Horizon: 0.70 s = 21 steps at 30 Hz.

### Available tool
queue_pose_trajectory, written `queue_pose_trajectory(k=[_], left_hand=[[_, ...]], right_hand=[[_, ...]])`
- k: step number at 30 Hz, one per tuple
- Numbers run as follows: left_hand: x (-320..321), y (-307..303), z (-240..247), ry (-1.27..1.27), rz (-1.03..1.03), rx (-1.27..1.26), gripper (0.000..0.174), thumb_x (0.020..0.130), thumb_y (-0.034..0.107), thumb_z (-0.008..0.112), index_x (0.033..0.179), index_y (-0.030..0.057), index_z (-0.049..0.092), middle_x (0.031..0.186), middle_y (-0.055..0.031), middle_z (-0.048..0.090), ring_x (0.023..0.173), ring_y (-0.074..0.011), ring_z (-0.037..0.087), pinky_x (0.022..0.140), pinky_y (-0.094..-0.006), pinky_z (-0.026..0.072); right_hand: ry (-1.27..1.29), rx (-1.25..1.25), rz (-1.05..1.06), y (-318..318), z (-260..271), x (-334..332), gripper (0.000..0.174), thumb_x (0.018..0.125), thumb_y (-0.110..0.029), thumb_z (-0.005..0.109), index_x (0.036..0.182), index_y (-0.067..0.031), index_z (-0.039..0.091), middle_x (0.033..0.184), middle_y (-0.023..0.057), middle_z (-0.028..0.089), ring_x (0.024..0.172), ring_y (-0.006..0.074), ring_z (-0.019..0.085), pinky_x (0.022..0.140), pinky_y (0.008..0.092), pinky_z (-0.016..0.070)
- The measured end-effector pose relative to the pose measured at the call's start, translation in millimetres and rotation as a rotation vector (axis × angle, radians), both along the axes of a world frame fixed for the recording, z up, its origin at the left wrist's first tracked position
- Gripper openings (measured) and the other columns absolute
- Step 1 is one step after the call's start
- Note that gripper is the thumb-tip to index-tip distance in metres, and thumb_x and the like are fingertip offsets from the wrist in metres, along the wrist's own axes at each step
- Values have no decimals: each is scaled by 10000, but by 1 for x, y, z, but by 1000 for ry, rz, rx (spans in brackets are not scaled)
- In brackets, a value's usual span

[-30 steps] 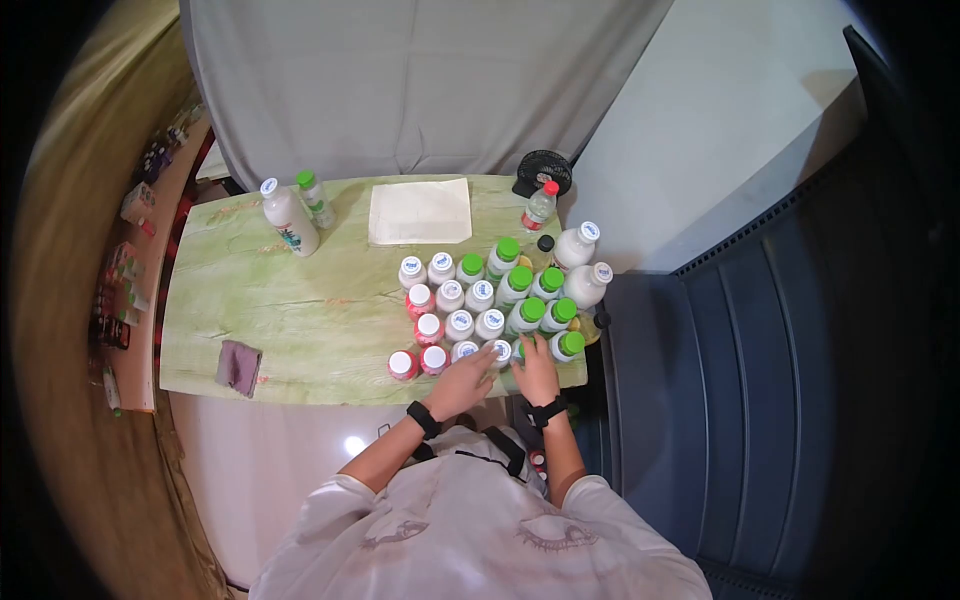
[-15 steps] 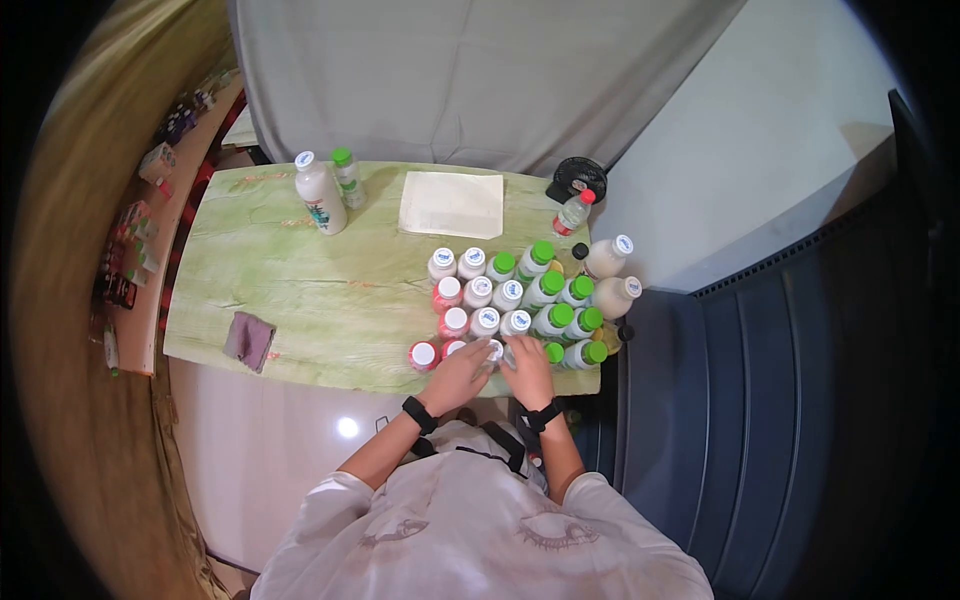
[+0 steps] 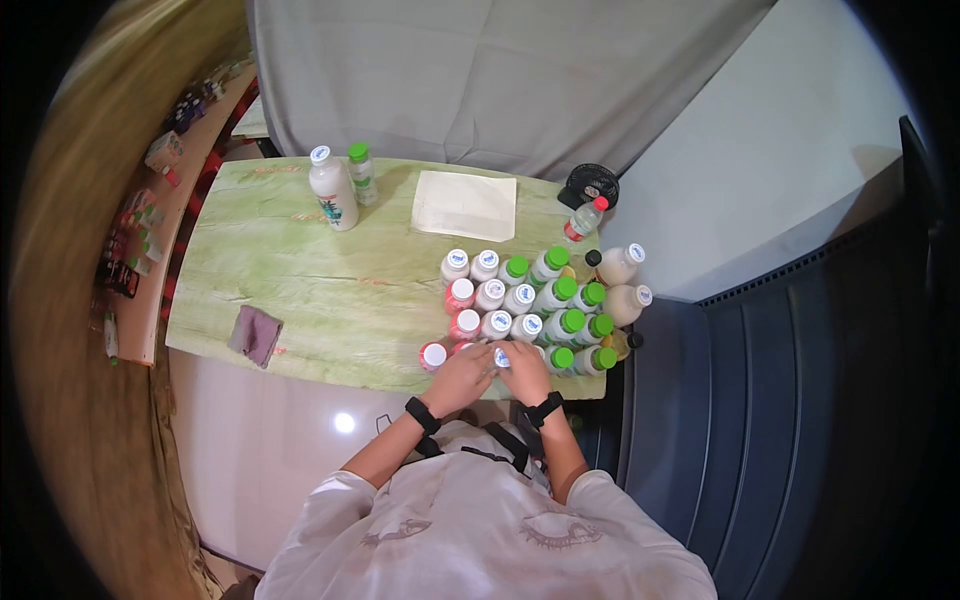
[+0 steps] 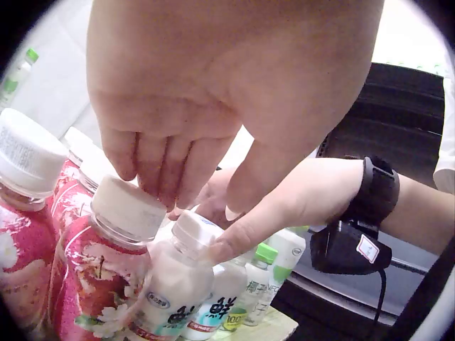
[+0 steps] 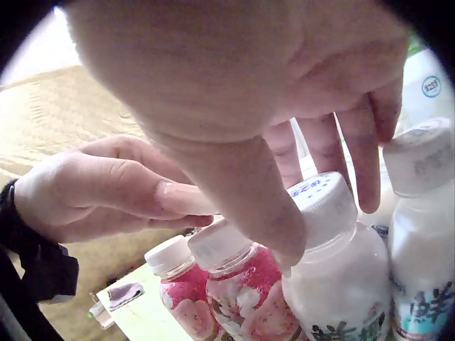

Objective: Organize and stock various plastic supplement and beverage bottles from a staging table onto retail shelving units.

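A front-row white bottle [image 5: 334,277] with a printed white cap stands under my right hand [image 3: 523,370]; the thumb and fingers hold it around the cap and neck. Beside it, to the left, my left hand [image 3: 462,380] reaches over a pink bottle [image 4: 106,277] with a plain white cap. The left fingers [image 4: 153,163] extend nearly straight, tips right at that cap. In the right wrist view, the left thumb comes close to my right thumb. Another white bottle [image 5: 423,249] stands just right of the held one.
Several green-capped bottles [image 3: 572,321] stand on the right, with larger cream bottles [image 3: 622,262] behind. A red-capped bottle [image 3: 586,219], small fan [image 3: 592,186] and paper [image 3: 464,205] lie farther back. The tabletop [image 3: 340,275] also holds a cloth [image 3: 256,335] and a tall white bottle [image 3: 333,190].
The head view has turned, so the table sits farther right in it. My right hand has shifted left from a green-capped bottle onto the white bottle. The left hand has come over a pink bottle.
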<state>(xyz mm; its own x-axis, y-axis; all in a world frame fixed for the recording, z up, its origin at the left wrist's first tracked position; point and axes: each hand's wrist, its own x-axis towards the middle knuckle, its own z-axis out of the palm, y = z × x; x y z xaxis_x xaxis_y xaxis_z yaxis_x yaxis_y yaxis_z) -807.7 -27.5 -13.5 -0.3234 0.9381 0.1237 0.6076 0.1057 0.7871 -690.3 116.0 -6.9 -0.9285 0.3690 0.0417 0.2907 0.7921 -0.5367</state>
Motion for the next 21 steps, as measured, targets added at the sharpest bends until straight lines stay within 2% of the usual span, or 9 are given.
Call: queue_pose_trajectory(k=[3, 7, 12, 16, 19, 21], left_hand=[[5, 3, -4, 136, 21, -2, 462, 810, 130, 670, 1232, -42, 592, 1256, -211, 598, 1203, -369, 552, 1037, -437, 442], [10, 8, -4, 288, 14, 3, 477, 775, 153, 697, 1211, -22, 611, 1240, -196, 610, 1239, -366, 525, 1076, -474, 396], [9, 15, -12, 380, -72, -111, 494, 749, 155, 704, 1206, -8, 615, 1264, -191, 603, 1294, -351, 487, 1119, -470, 346], [11, 20, -20, 484, -142, -119, 492, 745, 177, 706, 1192, -11, 622, 1253, -192, 606, 1304, -352, 476, 1132, -460, 334], [20, 23, -21, 548, -189, -92, 461, 751, 206, 708, 1152, -9, 633, 1162, -193, 642, 1235, -348, 534, 1120, -455, 357], [26, 30, -13, 510, -301, -202, 443, 753, 222, 714, 1125, -5, 636, 1102, -182, 662, 1170, -338, 576, 1104, -448, 376]], right_hand=[[1, -47, -4, -1, 6, 5, 460, 710, -44, 705, 1160, -75, 614, 1046, 146, 636, 1036, 380, 577, 927, 464, 443], [54, -80, -6, -4, 1, 14, 452, 718, -43, 696, 1161, -75, 610, 1057, 160, 629, 1062, 392, 570, 1012, 476, 417], [63, -110, -44, -13, -2, 25, 443, 737, -54, 687, 1171, -62, 600, 1079, 170, 626, 1075, 403, 568, 1101, 498, 366], [71, -114, -76, -21, 0, 36, 432, 739, -60, 682, 1160, -47, 587, 1057, 194, 624, 1067, 392, 576, 1109, 502, 361], [94, -135, -127, -22, 3, 49, 435, 739, -84, 687, 1163, -40, 599, 1080, 190, 630, 1086, 388, 575, 1104, 495, 363], [103, -157, -174, -22, 6, 62, 433, 740, -99, 691, 1160, -35, 606, 1094, 189, 632, 1104, 387, 571, 1079, 483, 387]])
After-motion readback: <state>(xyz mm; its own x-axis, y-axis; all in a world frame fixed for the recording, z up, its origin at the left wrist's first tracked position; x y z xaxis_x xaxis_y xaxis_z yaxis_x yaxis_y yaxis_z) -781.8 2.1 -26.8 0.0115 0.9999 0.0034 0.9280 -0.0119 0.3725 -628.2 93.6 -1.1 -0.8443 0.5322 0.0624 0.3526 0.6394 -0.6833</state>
